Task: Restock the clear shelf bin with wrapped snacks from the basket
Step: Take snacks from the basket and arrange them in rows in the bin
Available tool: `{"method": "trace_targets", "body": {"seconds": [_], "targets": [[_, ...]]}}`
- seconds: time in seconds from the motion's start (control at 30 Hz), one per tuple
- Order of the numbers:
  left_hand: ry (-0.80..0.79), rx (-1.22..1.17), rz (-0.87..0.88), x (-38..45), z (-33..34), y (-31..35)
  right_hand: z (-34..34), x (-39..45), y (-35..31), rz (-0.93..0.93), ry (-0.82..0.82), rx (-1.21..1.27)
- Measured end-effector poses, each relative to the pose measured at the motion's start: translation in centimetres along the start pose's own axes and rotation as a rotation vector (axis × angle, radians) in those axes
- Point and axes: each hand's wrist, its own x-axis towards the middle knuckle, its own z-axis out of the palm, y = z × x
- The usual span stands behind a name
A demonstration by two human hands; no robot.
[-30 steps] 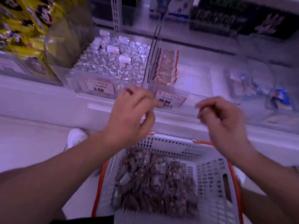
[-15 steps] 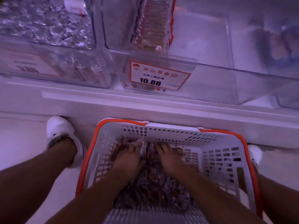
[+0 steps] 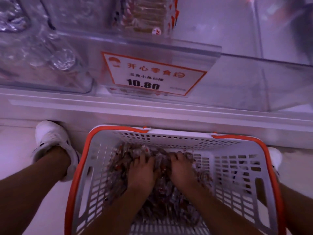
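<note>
A white slotted basket [image 3: 237, 175] with an orange rim stands on the floor below the shelf. It holds a heap of small wrapped snacks [image 3: 118, 173]. My left hand [image 3: 142, 173] and my right hand [image 3: 182, 170] are both down in the heap, side by side, fingers curled into the snacks. Whether either has a firm hold is unclear. Above, the clear shelf bin [image 3: 228, 53] carries a 10.80 price label [image 3: 152, 73]. A short row of wrapped snacks [image 3: 147, 14] stands at its left side, and the rest of its floor is bare.
To the left sits another clear bin [image 3: 42, 48] full of silver foil-wrapped sweets. A white shelf ledge [image 3: 152, 109] juts out over the basket's far rim. My white shoes [image 3: 50, 141] rest on the floor either side of the basket.
One second ago both hands were up at the shelf bin. They dropped into the basket, and since half a second ago they have dug deeper and curled around snacks. The view moved closer.
</note>
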Motion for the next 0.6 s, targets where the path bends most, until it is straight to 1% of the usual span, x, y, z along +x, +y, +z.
{"method": "trace_targets", "body": {"seconds": [0.1,0.13,0.27,0.33,0.4,0.43,0.5,0.6], "targets": [[-0.012,-0.028,0.007,0.1,0.1,-0.4,0.2,-0.2,0.4,-0.037,0.000,-0.055],[-0.021,-0.093,0.007,0.1,0.1,-0.4,0.3,0.0,0.4,-0.049,-0.015,-0.045],[-0.049,-0.489,-0.050,0.5,0.1,-0.2,-0.5,0.8,0.1,-0.048,-0.085,0.037],[-0.164,-0.577,-0.041,0.7,0.1,-0.2,-1.0,1.0,0.1,-0.060,-0.168,0.051],[-0.279,-0.507,0.016,0.8,0.1,-0.3,-1.2,0.8,0.5,-0.079,-0.244,0.017],[-0.310,-0.453,0.055,0.8,0.1,-0.3,-1.2,0.6,0.8,-0.084,-0.270,0.020],[-0.325,-0.357,0.134,0.7,0.1,-0.4,-1.1,-0.1,1.7,-0.082,-0.284,0.047],[-0.309,-0.219,0.227,0.3,0.8,-0.8,-0.7,-1.2,2.9,-0.068,-0.214,0.109]]}}
